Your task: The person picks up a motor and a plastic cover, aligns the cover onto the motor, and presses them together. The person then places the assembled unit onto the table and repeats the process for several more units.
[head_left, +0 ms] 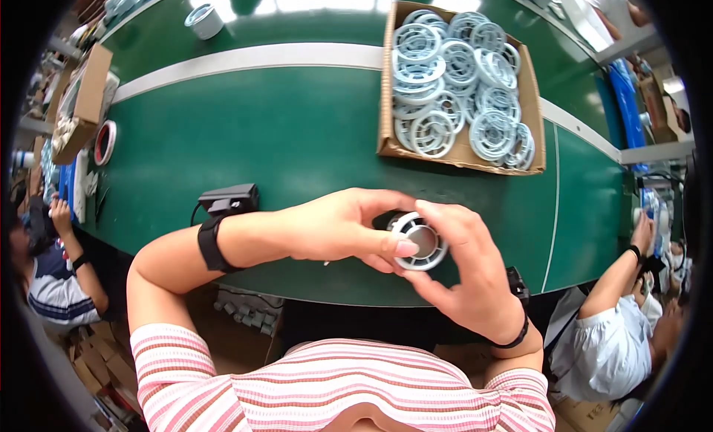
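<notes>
In front of my chest, just above the near part of the green table (297, 142), both hands hold a small round white plastic part (425, 241) with short spokes and a grey centre. My left hand (345, 225) grips it from the left, with the thumb lying across its face. From the right, my right hand (469, 272) curves its fingers around the rim. The far side of the part and some fingertips are hidden.
An open cardboard box (462, 165) of pale spoked rings (434, 133) stands beyond my hands. A black device (232, 199) lies left of my forearm. Farther off are a white tub (203, 22) and a tape roll (105, 143). People work on both sides.
</notes>
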`<state>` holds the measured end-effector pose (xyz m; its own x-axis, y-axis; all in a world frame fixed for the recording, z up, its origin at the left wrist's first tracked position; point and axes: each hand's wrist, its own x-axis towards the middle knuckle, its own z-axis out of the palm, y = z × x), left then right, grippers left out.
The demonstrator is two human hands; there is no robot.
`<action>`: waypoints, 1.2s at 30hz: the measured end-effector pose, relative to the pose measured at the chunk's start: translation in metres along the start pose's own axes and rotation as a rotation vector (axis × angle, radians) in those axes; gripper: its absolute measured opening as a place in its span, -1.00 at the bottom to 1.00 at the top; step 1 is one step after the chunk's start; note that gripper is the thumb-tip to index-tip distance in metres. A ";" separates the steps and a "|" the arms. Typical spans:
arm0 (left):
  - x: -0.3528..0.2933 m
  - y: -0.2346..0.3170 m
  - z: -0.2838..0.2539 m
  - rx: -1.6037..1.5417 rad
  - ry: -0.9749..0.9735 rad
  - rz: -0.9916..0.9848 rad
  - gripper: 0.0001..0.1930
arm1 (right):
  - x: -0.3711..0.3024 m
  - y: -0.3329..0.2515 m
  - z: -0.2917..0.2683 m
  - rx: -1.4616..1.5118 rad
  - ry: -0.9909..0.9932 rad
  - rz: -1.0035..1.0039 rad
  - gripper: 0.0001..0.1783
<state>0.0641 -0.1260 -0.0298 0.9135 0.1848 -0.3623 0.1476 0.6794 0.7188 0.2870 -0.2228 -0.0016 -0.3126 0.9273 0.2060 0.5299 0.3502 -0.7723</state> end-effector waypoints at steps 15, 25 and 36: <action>-0.006 -0.025 -0.009 0.749 0.372 0.458 -0.88 | -0.034 0.070 -0.093 -0.934 0.540 0.202 -0.46; -0.019 -0.023 -0.012 1.007 0.302 0.632 -0.89 | 0.033 0.073 -0.122 -0.732 -0.002 0.426 -0.65; -0.016 -0.003 -0.034 1.035 0.372 0.659 -0.89 | 0.334 0.296 -0.284 -0.754 0.416 0.500 -0.10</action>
<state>0.0368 -0.1068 -0.0462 0.7905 0.5739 0.2139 0.0875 -0.4514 0.8880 0.5632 0.2284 0.0087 0.3082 0.9131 0.2668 0.9326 -0.2346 -0.2741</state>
